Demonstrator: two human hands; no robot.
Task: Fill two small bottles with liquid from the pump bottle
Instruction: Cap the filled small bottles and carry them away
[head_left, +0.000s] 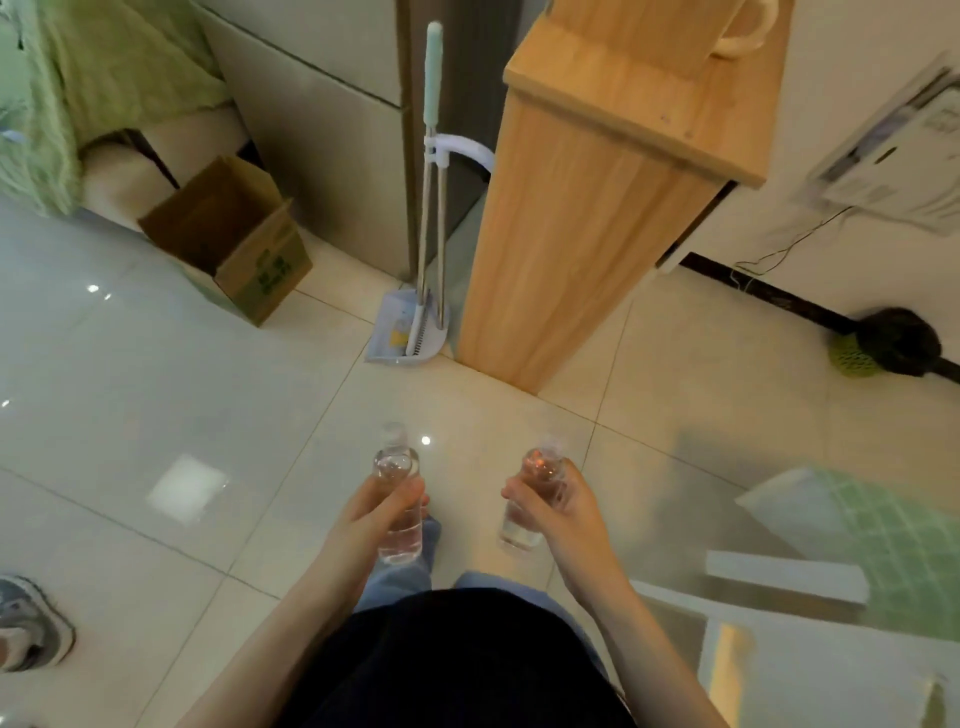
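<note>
Dark top and blue jeans (410, 566) at the bottom edge, person standing. Left hand (371, 525) wrapped around left small bottle (397, 465), fingers curled over its middle. Right hand (571, 514) grasps right small bottle (519, 527) the same way. Both bottles clear, upright, capped, clear liquid inside, held apart over the tiled floor (260, 415). Any label on them can't be made out.

Grey shoe (28, 623) at lower left. Glass table with white frame (784, 574) at right, green checked cloth (883, 525) seen at it.

Farther: blue dustpan (402, 332) with broom (432, 78) upright, just beside wooden cabinet (587, 218). Cream mug (743, 31) on the cabinet top. Open cardboard box (234, 234) on the floor at left, green print on its side, too blurred to read. Green fabric (104, 67) top left. Printed sheet (904, 156) on the right wall, text too small to read.
</note>
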